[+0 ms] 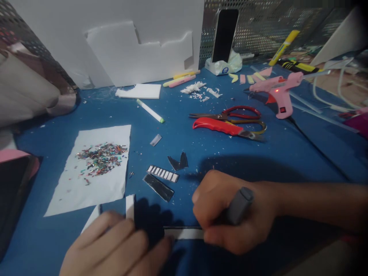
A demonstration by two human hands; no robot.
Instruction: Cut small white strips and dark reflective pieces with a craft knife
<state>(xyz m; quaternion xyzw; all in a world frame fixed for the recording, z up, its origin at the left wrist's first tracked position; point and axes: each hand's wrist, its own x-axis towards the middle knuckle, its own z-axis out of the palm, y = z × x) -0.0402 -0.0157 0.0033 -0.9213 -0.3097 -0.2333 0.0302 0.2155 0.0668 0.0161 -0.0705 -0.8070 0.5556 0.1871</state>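
Observation:
My right hand [227, 214] is closed around a grey marker [238, 205], its tip hidden under the fingers at a white strip [184, 232] near the table's front edge. My left hand [115, 249] lies with fingers pressed flat on a partly blackened white piece [130, 205], holding it down. Just beyond the hands lie a black strip [158, 187], a black-and-white striped strip [163, 173] and small black cut-offs [178, 161].
A white paper with glitter bits [94, 168] lies to the left. Red scissors [232, 114], a red cutter [224, 127] and a pink glue gun [277, 90] sit at the back right. A white marker [150, 110], foam pieces [139, 91] and a propped phone [225, 35] stand further back.

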